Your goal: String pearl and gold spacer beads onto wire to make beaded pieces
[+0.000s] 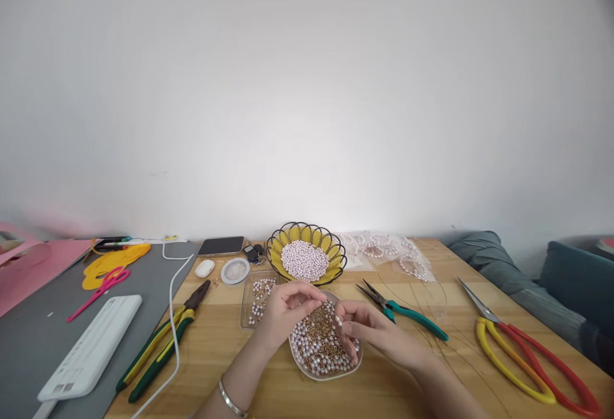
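Observation:
Above a white dish of mixed pearl and gold beads (311, 363), my left hand (290, 311) has its thumb and forefinger pinched together. What lies between those fingertips is too small to make out. My right hand (378, 332) is over the dish's right side, its fingers closed on a small white pearl bead (339, 321). Behind my left hand, a clear square tray (247, 310) holds more beads. A black wire basket with a yellow lining (275, 256), full of pale pearl beads (305, 260), stands just beyond the dish.
Teal-handled pliers (407, 315) and large red-yellow scissors (518, 348) lie to the right. On the left are green-yellow pliers (165, 345), a white power strip (93, 347), a cable (174, 316) and pink scissors (98, 291). A phone (221, 245), a spool (235, 270) and bagged pearl strands (388, 252) lie behind.

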Demonstrator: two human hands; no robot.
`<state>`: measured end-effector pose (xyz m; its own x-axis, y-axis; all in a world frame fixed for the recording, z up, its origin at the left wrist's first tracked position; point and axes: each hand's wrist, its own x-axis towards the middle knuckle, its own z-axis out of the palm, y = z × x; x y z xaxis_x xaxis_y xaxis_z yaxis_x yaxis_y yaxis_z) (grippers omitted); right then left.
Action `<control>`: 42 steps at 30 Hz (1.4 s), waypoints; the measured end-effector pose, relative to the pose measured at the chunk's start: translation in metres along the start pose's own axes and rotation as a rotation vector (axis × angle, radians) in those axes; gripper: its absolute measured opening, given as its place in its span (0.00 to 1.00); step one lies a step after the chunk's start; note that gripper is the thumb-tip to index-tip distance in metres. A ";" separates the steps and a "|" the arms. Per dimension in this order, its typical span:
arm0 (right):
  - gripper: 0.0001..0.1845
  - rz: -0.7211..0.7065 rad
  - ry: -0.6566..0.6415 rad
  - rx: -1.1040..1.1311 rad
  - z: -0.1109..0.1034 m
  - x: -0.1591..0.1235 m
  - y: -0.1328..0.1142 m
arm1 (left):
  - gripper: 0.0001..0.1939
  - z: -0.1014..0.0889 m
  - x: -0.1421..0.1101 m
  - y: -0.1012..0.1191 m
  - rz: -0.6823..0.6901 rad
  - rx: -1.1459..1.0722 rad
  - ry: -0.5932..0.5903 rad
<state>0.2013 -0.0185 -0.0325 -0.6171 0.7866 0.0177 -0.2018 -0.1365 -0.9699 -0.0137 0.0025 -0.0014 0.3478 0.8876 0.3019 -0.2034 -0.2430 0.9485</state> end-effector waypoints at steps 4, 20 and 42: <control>0.17 -0.019 0.067 0.003 -0.001 0.000 -0.001 | 0.09 -0.004 -0.001 -0.005 0.072 0.092 -0.022; 0.17 0.049 0.046 -0.009 -0.005 -0.001 0.002 | 0.11 -0.003 -0.001 -0.005 0.022 0.063 -0.002; 0.17 -0.010 -0.080 0.059 -0.003 -0.005 -0.001 | 0.12 0.000 -0.002 -0.003 -0.081 -0.066 0.027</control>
<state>0.2065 -0.0207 -0.0324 -0.6735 0.7376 0.0488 -0.2510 -0.1661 -0.9536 -0.0141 0.0017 -0.0045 0.3407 0.9139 0.2207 -0.2354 -0.1444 0.9611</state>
